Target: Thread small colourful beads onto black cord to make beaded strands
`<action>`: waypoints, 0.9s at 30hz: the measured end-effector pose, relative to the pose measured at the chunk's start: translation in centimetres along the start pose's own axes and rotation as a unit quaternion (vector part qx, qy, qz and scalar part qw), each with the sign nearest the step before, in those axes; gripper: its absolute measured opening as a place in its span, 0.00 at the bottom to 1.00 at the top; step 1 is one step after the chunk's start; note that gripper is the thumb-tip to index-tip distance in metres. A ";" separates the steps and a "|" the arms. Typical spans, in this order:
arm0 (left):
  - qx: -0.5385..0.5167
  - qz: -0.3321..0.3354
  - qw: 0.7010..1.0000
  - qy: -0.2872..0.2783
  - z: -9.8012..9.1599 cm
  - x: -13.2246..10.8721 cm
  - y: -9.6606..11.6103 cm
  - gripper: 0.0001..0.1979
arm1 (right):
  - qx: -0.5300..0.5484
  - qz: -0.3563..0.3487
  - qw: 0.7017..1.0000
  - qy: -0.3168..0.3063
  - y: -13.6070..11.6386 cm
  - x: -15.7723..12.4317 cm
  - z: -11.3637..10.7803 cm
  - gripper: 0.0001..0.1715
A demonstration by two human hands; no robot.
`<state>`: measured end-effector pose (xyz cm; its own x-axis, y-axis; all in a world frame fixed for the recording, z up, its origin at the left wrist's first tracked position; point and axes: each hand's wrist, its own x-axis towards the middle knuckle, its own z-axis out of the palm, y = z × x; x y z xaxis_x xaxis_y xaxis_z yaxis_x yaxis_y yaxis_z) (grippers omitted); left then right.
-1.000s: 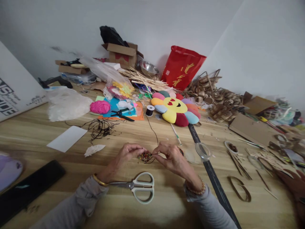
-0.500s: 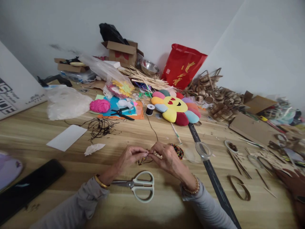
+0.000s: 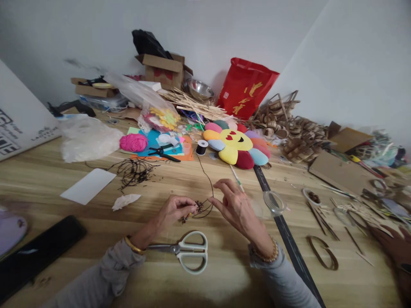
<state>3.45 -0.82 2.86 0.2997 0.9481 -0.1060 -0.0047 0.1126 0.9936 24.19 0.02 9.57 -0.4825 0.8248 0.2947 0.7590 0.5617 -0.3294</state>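
My left hand is closed in a pinch on a small beaded cord, whose dark and amber beads hang below the fingertips. From it a thin black cord loops right and runs up to the spool. Beside that loop is my right hand, thumb and forefinger spread apart; the thumb tip is close to the cord, and I cannot tell whether it touches. Below the hands lie scissors with pale handles, blades pointing left.
Black cord scraps, white paper and a crumpled tissue lie left. A flower cushion sits behind. A clear round container stands right, near a bamboo strip loop. Another person's hand rests at the far right.
My right hand has come away from the left fingertips, moving right, and its fingers have spread. It now covers the colourful bead strand. My left hand keeps its pinch.
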 end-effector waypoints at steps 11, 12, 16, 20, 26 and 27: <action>-0.024 0.018 1.000 -0.002 0.0 0.3 -0.2 0.11 | 0.063 -0.105 0.987 -0.101 -1.3 -0.4 3.3 0.09; -0.022 0.018 1.000 0.003 0.1 0.3 -0.2 0.11 | 0.071 -0.100 0.987 -0.100 -1.2 -0.3 3.4 0.08; -0.012 0.018 1.000 0.023 0.2 0.4 -0.4 0.10 | 0.099 -0.084 0.987 -0.093 -0.9 -0.2 3.6 0.06; -0.013 0.024 0.999 0.020 0.3 0.4 -0.3 0.09 | 0.079 -0.088 0.989 -0.088 -0.9 -0.3 3.5 0.07; -0.017 0.021 0.999 0.025 -0.1 0.5 -0.6 0.09 | 0.023 -0.093 0.991 -0.098 -1.0 -0.2 2.9 0.10; -0.026 0.022 0.999 0.021 -0.2 0.5 -0.7 0.09 | 0.020 -0.092 0.990 -0.103 -0.9 -0.2 2.8 0.09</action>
<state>3.41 -0.37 2.09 0.2583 0.9639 -0.0648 -0.0671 0.0848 0.9941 22.31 -0.45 7.30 -0.6934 0.7012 0.1660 0.6338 0.7031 -0.3224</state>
